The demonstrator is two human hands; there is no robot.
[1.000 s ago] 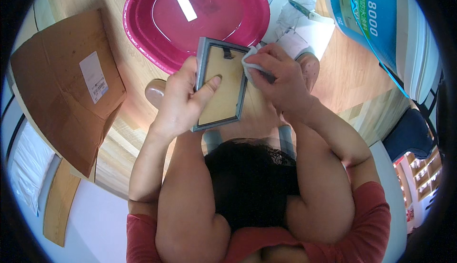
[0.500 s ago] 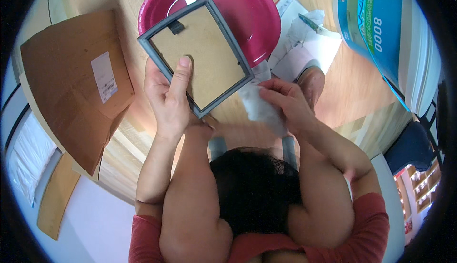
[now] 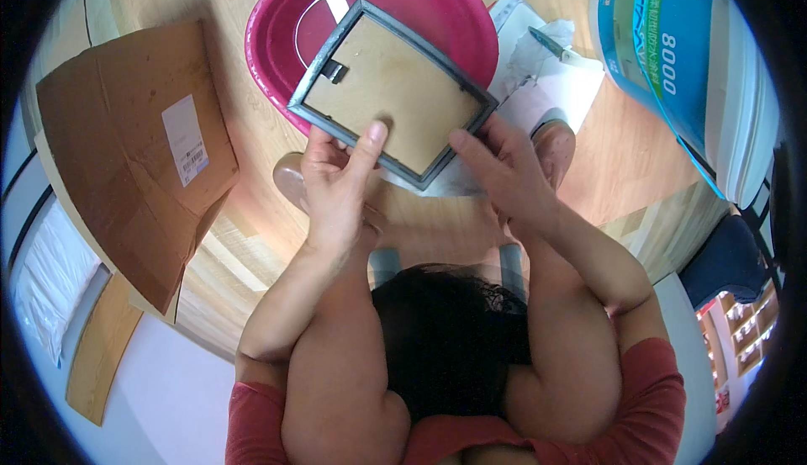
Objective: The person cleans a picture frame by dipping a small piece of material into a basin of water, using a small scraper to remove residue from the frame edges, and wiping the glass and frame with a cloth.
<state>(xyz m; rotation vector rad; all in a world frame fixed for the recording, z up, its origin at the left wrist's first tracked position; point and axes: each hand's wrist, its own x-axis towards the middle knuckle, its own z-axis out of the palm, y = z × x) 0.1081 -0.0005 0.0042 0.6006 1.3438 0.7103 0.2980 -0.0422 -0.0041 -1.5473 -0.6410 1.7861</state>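
A picture frame (image 3: pixel 403 78) with a dark grey border is tilted in front of me, its tan backing board and small black clip facing up. My left hand (image 3: pixel 340 166) grips its lower left edge, thumb lying on the board. My right hand (image 3: pixel 508 162) holds the lower right corner, thumb on the border and fingers behind it. Pale cloth (image 3: pixel 454 182) shows below that corner, partly hidden by the frame and hand; whether the fingers pinch it I cannot see. Beyond the frame stands a magenta basin (image 3: pixel 471 44) with liquid in it, partly covered by the frame.
A brown cardboard box (image 3: pixel 126 129) with a white label stands at left. Crumpled white papers (image 3: pixel 572 87) and a green-handled tool (image 3: pixel 548 43) lie right of the basin. A blue-and-white bucket (image 3: pixel 664 53) is at far right. My shoes (image 3: pixel 555 150) are beneath my hands.
The frame has moved right and turned clockwise. My right hand, which held the white cloth beside the frame, is now on the frame's right corner, and the cloth is mostly hidden beneath.
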